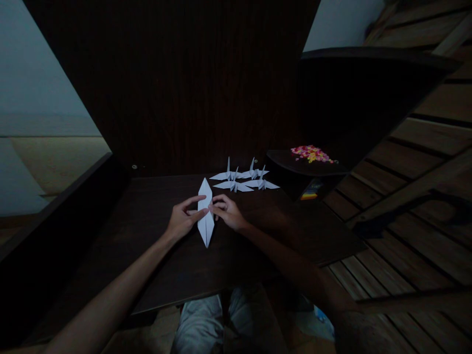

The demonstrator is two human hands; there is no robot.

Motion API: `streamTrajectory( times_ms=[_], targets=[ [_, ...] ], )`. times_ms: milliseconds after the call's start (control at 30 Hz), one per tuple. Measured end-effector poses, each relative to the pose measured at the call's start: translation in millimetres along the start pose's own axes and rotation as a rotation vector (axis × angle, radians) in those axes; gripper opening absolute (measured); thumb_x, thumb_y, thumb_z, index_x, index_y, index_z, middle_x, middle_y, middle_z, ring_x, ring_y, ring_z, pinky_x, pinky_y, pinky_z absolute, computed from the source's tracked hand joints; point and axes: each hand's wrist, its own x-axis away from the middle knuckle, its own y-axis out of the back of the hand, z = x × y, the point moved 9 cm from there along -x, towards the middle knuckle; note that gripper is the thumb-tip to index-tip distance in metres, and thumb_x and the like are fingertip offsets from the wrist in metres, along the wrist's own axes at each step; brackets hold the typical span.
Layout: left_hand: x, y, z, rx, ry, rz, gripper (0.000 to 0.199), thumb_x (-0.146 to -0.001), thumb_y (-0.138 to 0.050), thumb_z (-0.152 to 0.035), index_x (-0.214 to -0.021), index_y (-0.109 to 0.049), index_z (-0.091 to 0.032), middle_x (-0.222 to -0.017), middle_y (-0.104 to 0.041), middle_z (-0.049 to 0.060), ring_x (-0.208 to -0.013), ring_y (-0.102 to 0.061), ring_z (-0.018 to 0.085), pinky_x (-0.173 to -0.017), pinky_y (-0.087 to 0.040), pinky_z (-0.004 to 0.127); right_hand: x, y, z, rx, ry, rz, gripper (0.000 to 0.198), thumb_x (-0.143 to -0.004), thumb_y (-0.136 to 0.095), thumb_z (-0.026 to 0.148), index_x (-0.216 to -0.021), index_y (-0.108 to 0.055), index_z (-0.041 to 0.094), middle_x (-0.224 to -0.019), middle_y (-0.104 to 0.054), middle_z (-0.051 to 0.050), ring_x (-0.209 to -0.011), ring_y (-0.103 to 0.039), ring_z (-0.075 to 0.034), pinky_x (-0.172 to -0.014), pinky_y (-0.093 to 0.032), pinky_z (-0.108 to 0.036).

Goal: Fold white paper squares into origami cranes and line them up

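A white folded paper (206, 231), long and diamond-shaped with a crease down its lower half, points away from me over the dark desk. My left hand (182, 216) grips its left edge, thumb on top near the middle and fingers partly behind. On the opposite edge my right hand (226, 212) pinches the paper between thumb and fingers. Just beyond, several finished white paper cranes (234, 186) stand in a cluster on the desk, wings spread and necks upright.
The dark wooden desk (165, 275) has a tall back panel (177, 88) and a raised left side (55, 206). At right, a small curved shelf (280, 160) bears a heap of pink, red and yellow bits (312, 153). Wooden slats (416, 236) lie beyond the right edge.
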Motion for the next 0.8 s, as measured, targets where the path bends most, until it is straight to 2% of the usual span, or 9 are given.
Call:
streamTrajectory(
  times_ms=[133,267,367,667,800],
  targets=[
    [-1,-6,4,0.006,-0.013,0.059,0.057,-0.065,-0.076,-0.033,-0.116,-0.062,-0.014,-0.059,-0.067,0.001,-0.049,-0.059,0.014,-0.046,-0.043,0.021,0,0,-2,0.056,-0.030,0.014,0.035,-0.065,-0.072,0.046,-0.071,-0.052,0.018,-0.060,-0.057,0.004,-0.048,-0.049,-0.008,-0.043,-0.040,-0.021],
    [1,-9,6,0.049,0.007,0.105,0.057,-0.065,-0.076,-0.032,-0.118,-0.061,-0.014,-0.058,-0.066,0.000,-0.050,-0.060,0.014,-0.046,-0.044,0.021,0,2,-1,0.040,-0.040,-0.005,0.035,-0.064,-0.073,0.046,-0.065,-0.052,0.018,-0.057,-0.054,0.005,-0.045,-0.047,-0.007,-0.040,-0.038,-0.020],
    [2,-12,7,0.043,0.031,0.132,0.063,-0.063,-0.078,-0.030,-0.120,-0.058,-0.014,-0.058,-0.068,0.001,-0.051,-0.063,0.017,-0.048,-0.048,0.024,0,2,-2,0.047,-0.037,-0.008,0.034,-0.067,-0.069,0.047,-0.062,-0.054,0.017,-0.056,-0.053,0.004,-0.043,-0.047,-0.007,-0.039,-0.037,-0.020],
    [6,-19,5,0.059,0.082,0.179,0.064,-0.060,-0.080,-0.027,-0.118,-0.057,-0.013,-0.064,-0.071,0.002,-0.055,-0.066,0.018,-0.049,-0.051,0.025,-3,12,3,0.007,-0.009,-0.080,0.033,-0.076,-0.060,0.049,-0.067,-0.055,0.017,-0.051,-0.051,0.005,-0.043,-0.050,-0.008,-0.037,-0.036,-0.017],
    [7,-21,3,0.048,0.084,0.174,0.065,-0.061,-0.079,-0.029,-0.119,-0.056,-0.012,-0.061,-0.070,0.001,-0.054,-0.066,0.018,-0.049,-0.052,0.025,-3,11,5,0.000,-0.006,-0.063,0.034,-0.077,-0.057,0.050,-0.069,-0.053,0.017,-0.052,-0.050,0.005,-0.044,-0.051,-0.008,-0.037,-0.037,-0.017]
  ],
)
